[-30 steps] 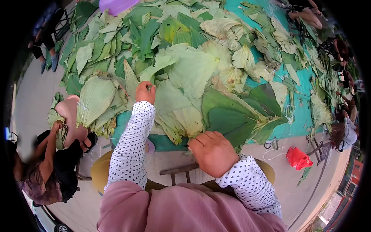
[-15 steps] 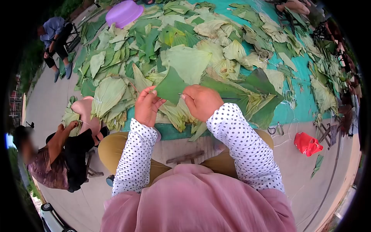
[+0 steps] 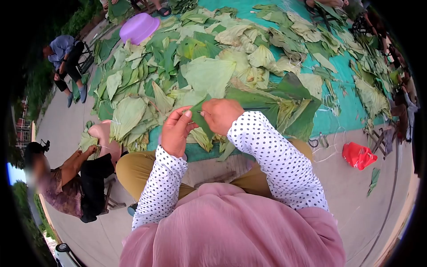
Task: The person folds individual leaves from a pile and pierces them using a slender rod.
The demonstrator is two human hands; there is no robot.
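A green lotus leaf (image 3: 203, 120) is stretched between my two hands, in front of my lap. My left hand (image 3: 176, 132) pinches its left edge between thumb and fingers. Close by on the right, my right hand (image 3: 222, 116) is closed, with a thin needle-like thing showing at the thumb tip against the leaf; it is too small to name surely. Just right of that hand lies a larger dark green folded leaf (image 3: 293, 104). Beyond the hands, a pale green leaf (image 3: 207, 73) tops the heap.
Lotus leaves (image 3: 129, 111) are heaped over a teal sheet (image 3: 331, 122). A purple basin (image 3: 139, 27) stands at the back left, a red bag (image 3: 358, 155) on the ground at right. One person (image 3: 62, 182) sits at left, another (image 3: 69, 55) farther back. White string (image 3: 329, 151) trails nearby.
My hands have come closer together, the right one moving left toward the other. The held leaf now looks narrower and more folded. The whole view has shifted slightly.
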